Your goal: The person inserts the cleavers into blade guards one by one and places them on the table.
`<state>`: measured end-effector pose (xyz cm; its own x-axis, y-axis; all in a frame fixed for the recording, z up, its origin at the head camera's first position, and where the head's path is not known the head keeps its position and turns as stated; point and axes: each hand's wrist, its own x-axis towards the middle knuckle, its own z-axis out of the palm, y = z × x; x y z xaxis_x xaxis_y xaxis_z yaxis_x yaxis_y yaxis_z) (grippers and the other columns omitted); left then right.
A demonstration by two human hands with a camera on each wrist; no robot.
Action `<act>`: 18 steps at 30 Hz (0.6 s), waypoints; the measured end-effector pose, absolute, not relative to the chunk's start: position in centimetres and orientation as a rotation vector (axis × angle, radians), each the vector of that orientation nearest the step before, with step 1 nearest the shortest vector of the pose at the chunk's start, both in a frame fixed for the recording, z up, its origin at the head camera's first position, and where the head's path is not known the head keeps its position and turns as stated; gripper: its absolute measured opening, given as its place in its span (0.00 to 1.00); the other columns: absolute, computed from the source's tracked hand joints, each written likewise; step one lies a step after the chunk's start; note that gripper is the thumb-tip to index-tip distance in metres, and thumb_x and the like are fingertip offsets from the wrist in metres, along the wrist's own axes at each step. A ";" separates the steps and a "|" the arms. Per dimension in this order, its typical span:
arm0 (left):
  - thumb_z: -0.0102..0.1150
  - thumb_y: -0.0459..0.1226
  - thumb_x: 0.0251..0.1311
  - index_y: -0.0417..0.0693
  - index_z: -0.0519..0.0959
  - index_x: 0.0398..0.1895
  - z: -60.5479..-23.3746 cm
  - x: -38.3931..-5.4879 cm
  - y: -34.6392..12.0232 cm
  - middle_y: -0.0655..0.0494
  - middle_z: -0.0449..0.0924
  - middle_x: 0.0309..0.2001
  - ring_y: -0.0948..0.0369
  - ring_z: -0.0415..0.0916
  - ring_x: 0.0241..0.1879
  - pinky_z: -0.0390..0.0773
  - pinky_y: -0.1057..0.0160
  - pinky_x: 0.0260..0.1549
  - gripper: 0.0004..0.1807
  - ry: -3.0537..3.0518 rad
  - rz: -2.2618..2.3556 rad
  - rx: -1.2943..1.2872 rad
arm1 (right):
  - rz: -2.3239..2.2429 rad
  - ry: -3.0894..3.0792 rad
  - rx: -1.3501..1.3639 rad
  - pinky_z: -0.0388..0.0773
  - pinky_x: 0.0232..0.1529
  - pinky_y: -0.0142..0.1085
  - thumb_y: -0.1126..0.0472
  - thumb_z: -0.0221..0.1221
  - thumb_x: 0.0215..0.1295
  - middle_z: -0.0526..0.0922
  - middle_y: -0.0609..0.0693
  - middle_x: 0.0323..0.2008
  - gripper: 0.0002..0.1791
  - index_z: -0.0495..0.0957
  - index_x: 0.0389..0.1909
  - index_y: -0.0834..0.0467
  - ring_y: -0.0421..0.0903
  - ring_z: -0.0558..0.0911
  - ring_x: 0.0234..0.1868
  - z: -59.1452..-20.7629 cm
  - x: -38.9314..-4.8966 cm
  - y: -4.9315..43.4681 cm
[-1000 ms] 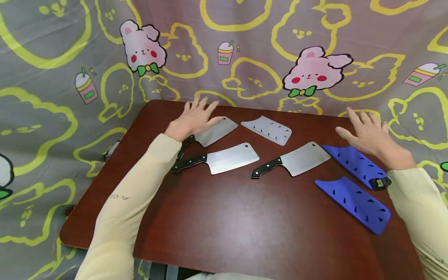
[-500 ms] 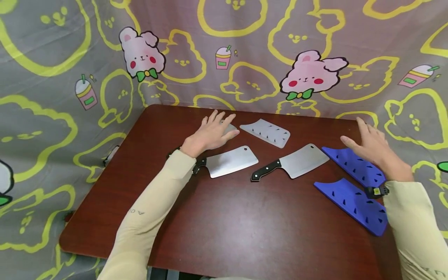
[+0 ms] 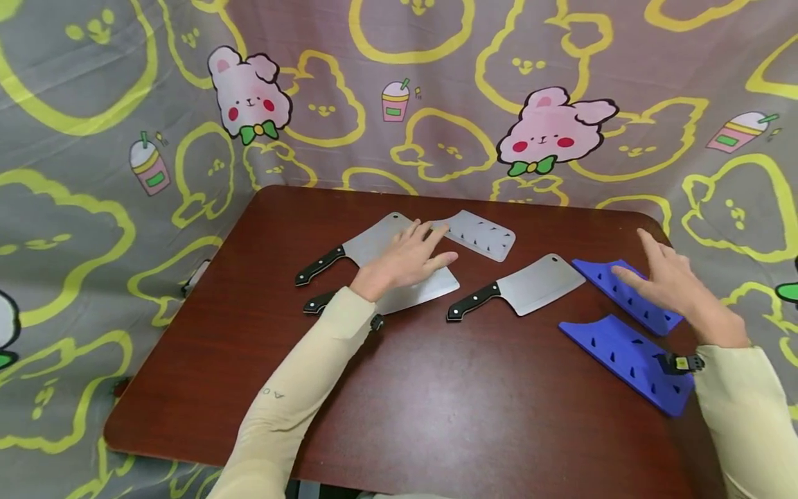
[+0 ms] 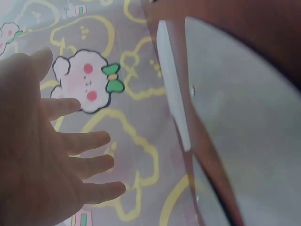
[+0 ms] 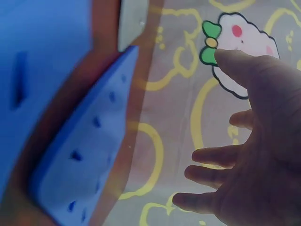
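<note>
My left hand (image 3: 405,263), fingers spread, hovers over the middle cleaver (image 3: 411,296) and hides part of its blade. Behind it lies the rear cleaver (image 3: 374,239), its black handle towards the left. A third cleaver (image 3: 542,283) rests nearer the centre right. Over on the right, my right hand (image 3: 676,284) hovers with its fingers extended above the rear blue blade guard (image 3: 630,294). The front blue blade guard (image 3: 617,357) lies closer to me, partly behind the wrist camera. Both palms look bare in the wrist views, where the left hand (image 4: 51,141) and right hand (image 5: 254,146) hold nothing.
A white blade guard (image 3: 480,235) lies at the back of the brown table (image 3: 399,388). A patterned curtain (image 3: 349,90) hangs right behind and beside the table. The table's left edge runs close to the curtain.
My left hand has moved right and towards me, from the rear cleaver to over the middle one. The right hand has drawn slightly nearer to me. The cleavers and guards stay put.
</note>
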<state>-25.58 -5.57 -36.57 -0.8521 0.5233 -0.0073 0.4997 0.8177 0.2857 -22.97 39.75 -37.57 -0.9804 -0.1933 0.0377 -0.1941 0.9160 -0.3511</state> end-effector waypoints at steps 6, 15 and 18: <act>0.25 0.67 0.62 0.61 0.43 0.73 -37.9 -25.0 -3.7 0.52 0.48 0.71 0.51 0.39 0.72 0.49 0.46 0.64 0.39 2.871 0.425 0.901 | 0.497 -3.059 0.391 0.48 0.49 0.67 0.48 0.54 0.64 0.54 0.83 0.57 0.47 0.37 0.71 0.64 0.80 0.52 0.56 -39.0 -20.7 39.8; 0.30 0.65 0.62 0.61 0.45 0.72 -39.2 -23.8 -1.7 0.50 0.54 0.68 0.52 0.50 0.68 0.56 0.49 0.61 0.39 2.812 0.378 0.988 | 0.457 -3.160 0.401 0.55 0.44 0.64 0.42 0.58 0.59 0.58 0.81 0.52 0.48 0.49 0.66 0.70 0.77 0.55 0.52 -39.5 -17.9 38.8; 0.32 0.64 0.63 0.59 0.46 0.72 -39.4 -23.5 -1.2 0.50 0.59 0.64 0.54 0.57 0.63 0.59 0.53 0.60 0.39 2.816 0.338 1.016 | 0.444 -3.193 0.403 0.60 0.41 0.63 0.40 0.61 0.55 0.60 0.79 0.50 0.48 0.53 0.62 0.72 0.74 0.59 0.50 -39.7 -17.4 38.5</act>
<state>-23.47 -1.23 -39.42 -0.7651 0.6423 -0.0451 0.6134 0.7484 0.2522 -17.44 38.51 -39.71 -0.9636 -0.2575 -0.0714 -0.2282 0.9321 -0.2812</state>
